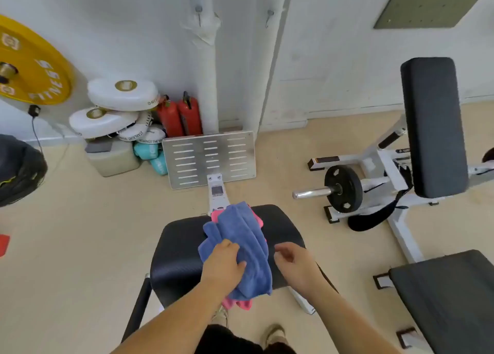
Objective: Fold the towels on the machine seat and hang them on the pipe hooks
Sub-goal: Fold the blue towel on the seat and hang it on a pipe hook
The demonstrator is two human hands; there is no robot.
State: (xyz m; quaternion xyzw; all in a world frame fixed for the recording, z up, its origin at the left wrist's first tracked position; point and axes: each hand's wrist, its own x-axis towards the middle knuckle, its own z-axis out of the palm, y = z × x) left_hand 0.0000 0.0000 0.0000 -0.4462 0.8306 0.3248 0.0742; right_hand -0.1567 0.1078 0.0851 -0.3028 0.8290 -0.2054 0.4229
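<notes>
The left hand [223, 264] grips the crumpled blue towel [242, 242] lying over a pink towel [238, 304] on the black seat [176, 249], while the right hand [296, 264] hovers just beside it, half-open and empty.

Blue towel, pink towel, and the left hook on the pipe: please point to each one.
blue towel [242, 236], head view, middle of its top folds
pink towel [240, 304], head view, near hanging edge
left hook [199, 13], head view, its metal stem

The round yellow weight plate [29, 67] on the wall reads "FITNESS". Right of it, the stacked white round pads [139, 134] show partial words "STAHLICHT" and "AGAINST THE".
</notes>
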